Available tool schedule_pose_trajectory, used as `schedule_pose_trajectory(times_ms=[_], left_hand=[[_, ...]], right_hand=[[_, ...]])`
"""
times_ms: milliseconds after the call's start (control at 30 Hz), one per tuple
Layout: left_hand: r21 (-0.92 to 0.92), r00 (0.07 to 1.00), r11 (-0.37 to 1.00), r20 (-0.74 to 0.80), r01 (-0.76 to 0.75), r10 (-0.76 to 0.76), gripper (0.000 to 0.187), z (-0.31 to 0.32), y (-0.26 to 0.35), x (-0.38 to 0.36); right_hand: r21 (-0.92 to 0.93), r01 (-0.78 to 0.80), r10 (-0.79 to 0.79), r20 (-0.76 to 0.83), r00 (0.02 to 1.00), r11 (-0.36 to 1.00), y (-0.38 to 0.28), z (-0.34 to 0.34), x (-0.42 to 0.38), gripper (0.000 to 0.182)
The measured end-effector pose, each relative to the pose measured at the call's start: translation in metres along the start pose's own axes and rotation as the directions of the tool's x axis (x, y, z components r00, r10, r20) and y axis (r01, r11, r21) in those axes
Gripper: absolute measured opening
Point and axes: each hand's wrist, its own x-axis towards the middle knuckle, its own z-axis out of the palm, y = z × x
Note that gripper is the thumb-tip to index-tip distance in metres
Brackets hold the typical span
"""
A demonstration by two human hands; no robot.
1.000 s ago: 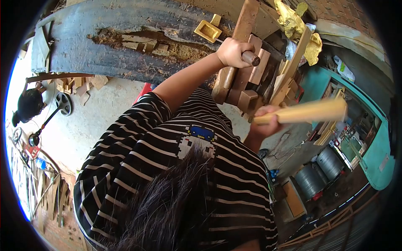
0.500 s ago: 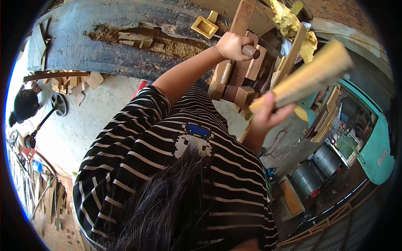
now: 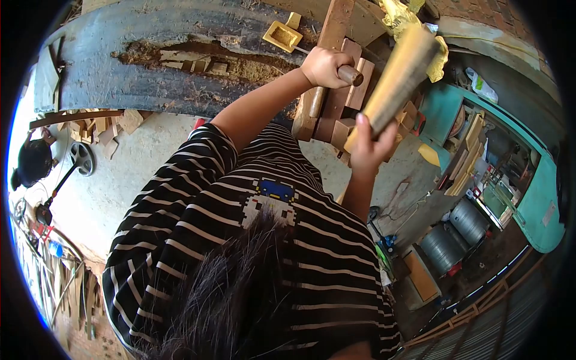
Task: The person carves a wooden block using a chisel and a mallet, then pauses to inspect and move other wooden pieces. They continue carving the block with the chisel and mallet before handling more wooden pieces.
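In the head view, the left hand (image 3: 326, 66) is closed around the dark round handle of a chisel (image 3: 350, 74), held against a stack of brown wooden blocks (image 3: 351, 90) that rests on the long timber plank (image 3: 327, 60) running up and away. The right hand (image 3: 369, 147) is wrapped tightly around the lower end of a pale wooden mallet (image 3: 396, 75), which is tilted up and to the right, its blurred head near the yellow cloth (image 3: 414, 24) and raised just beside the chisel handle. Beyond the hands lies a big dark log (image 3: 150, 66) with a rough hollow, and a small yellow wooden tray (image 3: 282, 36) sits on it. The striped shirt (image 3: 240, 240) fills the lower frame.
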Motion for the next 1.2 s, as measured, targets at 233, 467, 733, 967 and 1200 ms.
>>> schedule_pose_trajectory(times_ms=[233, 467, 733, 967, 1200], left_hand=[[-0.031, 0.999, 0.999, -0.028, -0.02, 0.019, 0.021, 0.001, 0.0, 0.003], [-0.008, 0.999, 1.0, 0.032, -0.015, 0.015, 0.025, 0.0, 0.002, -0.001], [-0.035, 0.999, 0.999, -0.017, -0.032, 0.032, 0.015, -0.003, -0.003, 0.0], [-0.059, 0.996, 0.997, -0.06, 0.056, -0.059, 0.027, -0.012, -0.003, 0.006], [-0.019, 0.998, 0.999, -0.052, 0.045, -0.046, 0.024, -0.005, -0.014, 0.006]], right_hand=[[-0.172, 0.191, -0.202, -0.051, 0.978, 0.966, 0.025, 0.017, 0.003, 0.054], [-0.118, -0.026, 0.031, 0.042, 0.999, 0.993, -0.007, -0.003, 0.007, 0.047], [-0.344, -0.065, 0.145, 0.211, 0.967, 0.937, -0.005, 0.019, 0.011, 0.057], [0.026, -0.032, 0.029, 0.11, 0.993, 0.999, -0.011, 0.003, 0.009, 0.04], [-0.27, -0.131, 0.189, 0.202, 0.961, 0.954, -0.012, 0.036, 0.028, 0.048]])
